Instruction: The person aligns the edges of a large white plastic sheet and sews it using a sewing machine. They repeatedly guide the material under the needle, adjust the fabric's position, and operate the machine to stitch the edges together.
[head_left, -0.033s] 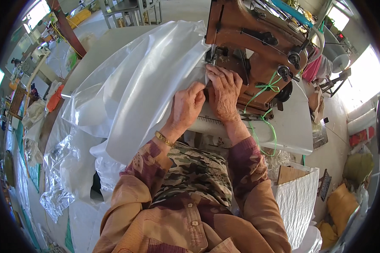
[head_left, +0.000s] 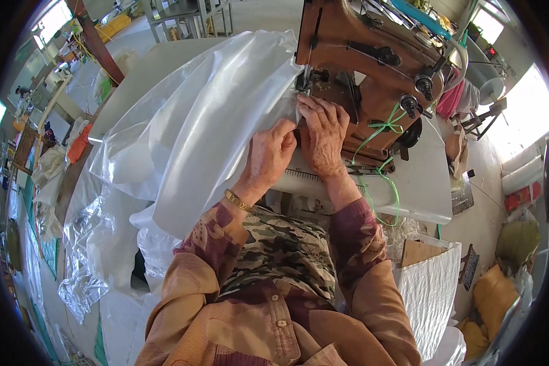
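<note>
A large translucent white plastic sheet [head_left: 204,125] runs in folds from the needle area of a brown sewing machine [head_left: 363,46] down over the table's left side. My left hand [head_left: 269,155] is closed, with thumb and bent fingers gripping the sheet's right edge. Just to its right, my right hand [head_left: 324,135] has its fingers curled together at the same edge, their tips close in front of the presser foot [head_left: 305,76]. What lies under the right fingers is partly hidden. Green string [head_left: 387,125] is tied to the machine beside the right hand.
The pale table [head_left: 418,198] extends right of the machine. A ruler strip [head_left: 305,175] lies along it near my wrists, with scissors [head_left: 369,171] beside the machine's base. Crumpled clear plastic [head_left: 94,244] hangs at the left. A white-covered box [head_left: 430,287] stands at lower right.
</note>
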`<state>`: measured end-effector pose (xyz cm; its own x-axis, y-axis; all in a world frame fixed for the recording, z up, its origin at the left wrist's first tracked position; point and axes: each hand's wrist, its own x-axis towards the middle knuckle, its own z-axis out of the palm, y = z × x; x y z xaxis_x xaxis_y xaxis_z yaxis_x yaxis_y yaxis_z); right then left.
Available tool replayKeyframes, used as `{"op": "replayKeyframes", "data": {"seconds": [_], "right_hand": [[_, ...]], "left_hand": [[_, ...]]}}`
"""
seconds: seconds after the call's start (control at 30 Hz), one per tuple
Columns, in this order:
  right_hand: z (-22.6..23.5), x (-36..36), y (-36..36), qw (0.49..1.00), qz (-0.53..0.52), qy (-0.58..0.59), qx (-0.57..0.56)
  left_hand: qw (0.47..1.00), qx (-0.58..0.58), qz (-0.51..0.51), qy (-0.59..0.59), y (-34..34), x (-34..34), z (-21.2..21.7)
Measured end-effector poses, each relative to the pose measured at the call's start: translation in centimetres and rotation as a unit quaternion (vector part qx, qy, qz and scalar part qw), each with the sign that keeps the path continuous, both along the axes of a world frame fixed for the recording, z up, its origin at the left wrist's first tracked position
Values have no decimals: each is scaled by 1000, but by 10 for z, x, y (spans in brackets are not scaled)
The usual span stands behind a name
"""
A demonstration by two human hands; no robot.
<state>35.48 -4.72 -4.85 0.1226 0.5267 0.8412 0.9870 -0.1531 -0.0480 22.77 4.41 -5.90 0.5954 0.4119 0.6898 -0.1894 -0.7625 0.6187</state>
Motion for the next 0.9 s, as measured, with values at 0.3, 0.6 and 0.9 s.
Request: {"op": "replayKeyframes", "data": {"seconds": [0.3,0.6,0.9], "right_hand": [[-5,1,4,1000,-18,-6,4],[-4,0,5,1000,-13,-2,14],[-5,2,4,1000,-26,-15,4]], "left_hand": [[999,3,30,-12,4,13,10],[999,8,45,-21,7,16,3],[998,3,41,-44,6,16,-2]]}}
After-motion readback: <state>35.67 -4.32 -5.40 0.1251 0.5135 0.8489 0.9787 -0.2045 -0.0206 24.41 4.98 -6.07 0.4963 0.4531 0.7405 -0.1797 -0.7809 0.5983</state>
